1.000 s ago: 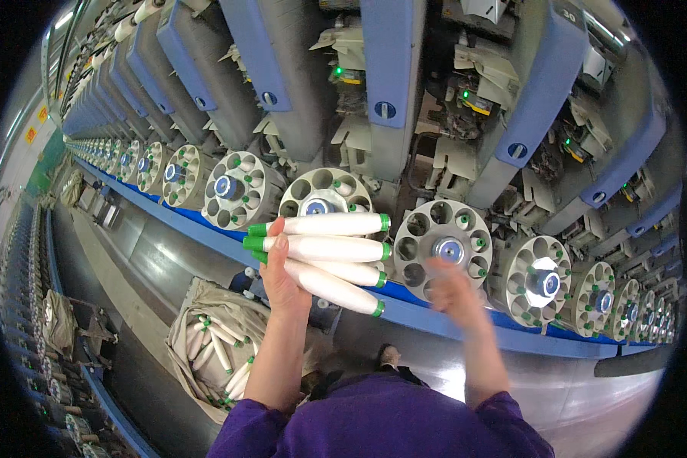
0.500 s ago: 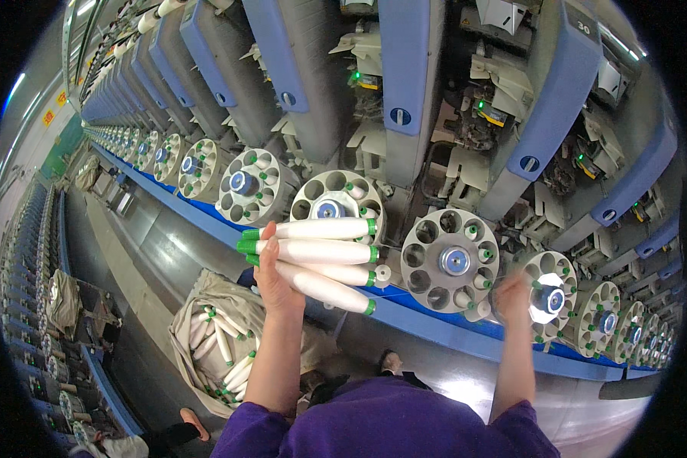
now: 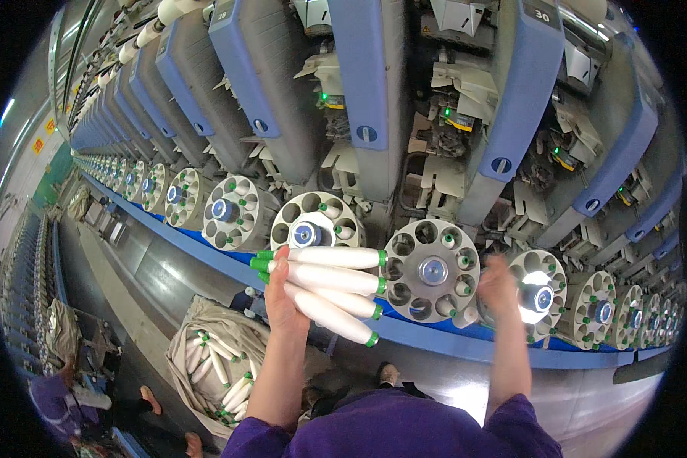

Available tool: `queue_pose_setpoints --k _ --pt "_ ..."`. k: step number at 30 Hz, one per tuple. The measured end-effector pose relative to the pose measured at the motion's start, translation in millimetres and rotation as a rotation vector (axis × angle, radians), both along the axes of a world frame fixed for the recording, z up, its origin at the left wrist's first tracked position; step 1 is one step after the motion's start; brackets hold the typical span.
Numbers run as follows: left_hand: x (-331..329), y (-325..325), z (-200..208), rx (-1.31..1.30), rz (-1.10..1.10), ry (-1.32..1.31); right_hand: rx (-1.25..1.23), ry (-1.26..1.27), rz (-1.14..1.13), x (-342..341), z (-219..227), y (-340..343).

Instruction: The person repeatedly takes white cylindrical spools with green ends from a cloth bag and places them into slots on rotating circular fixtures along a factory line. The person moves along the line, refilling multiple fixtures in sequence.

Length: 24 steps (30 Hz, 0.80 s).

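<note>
My left hand is closed round a bundle of several white yarn bobbins with green ends. They fan out to the right, in front of a round bobbin magazine with a blue hub. My right hand is smeared by motion, and its fingers cannot be made out. It is between a grey-hubbed magazine and a shiny-centred magazine. Green bobbin tips show in some pockets of these magazines, while other pockets look dark. Whether the right hand holds anything is hidden by the blur.
A cloth-lined container with loose bobbins stands on the floor at my left. Blue-fronted machine units rise behind a long row of magazines. A blue rail runs below them. A person in purple is at lower left.
The view has shifted, so the machines appear farther left. My left hand still holds the bobbins, now slightly lower. My right hand remains by the right-hand magazines. The person in purple shows more fully.
</note>
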State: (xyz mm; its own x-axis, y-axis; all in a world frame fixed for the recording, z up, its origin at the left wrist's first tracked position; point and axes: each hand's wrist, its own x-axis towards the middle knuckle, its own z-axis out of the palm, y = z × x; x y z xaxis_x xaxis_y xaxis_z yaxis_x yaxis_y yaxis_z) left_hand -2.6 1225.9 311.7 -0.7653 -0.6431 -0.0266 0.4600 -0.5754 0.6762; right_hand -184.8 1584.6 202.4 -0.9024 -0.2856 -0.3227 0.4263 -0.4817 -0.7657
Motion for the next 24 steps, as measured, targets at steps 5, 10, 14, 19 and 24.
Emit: queue_pose_setpoints --k 5,10,14,19,24 --pt "-4 12 -9 -0.047 0.008 -0.091 -0.256 0.197 -0.827 -16 45 34" --pt "-29 30 -8 0.103 -0.071 -0.08 0.457 0.25 0.508 31 20 -60" --pt "-48 23 -19 -0.036 -0.052 -0.178 0.509 0.382 0.905 26 17 -61" --pt "-107 54 -85 -0.306 0.072 -0.361 0.504 0.712 0.569 10 33 -62" --pt "-126 107 -127 -0.49 0.173 -0.351 0.193 0.493 0.533 18 48 -83"
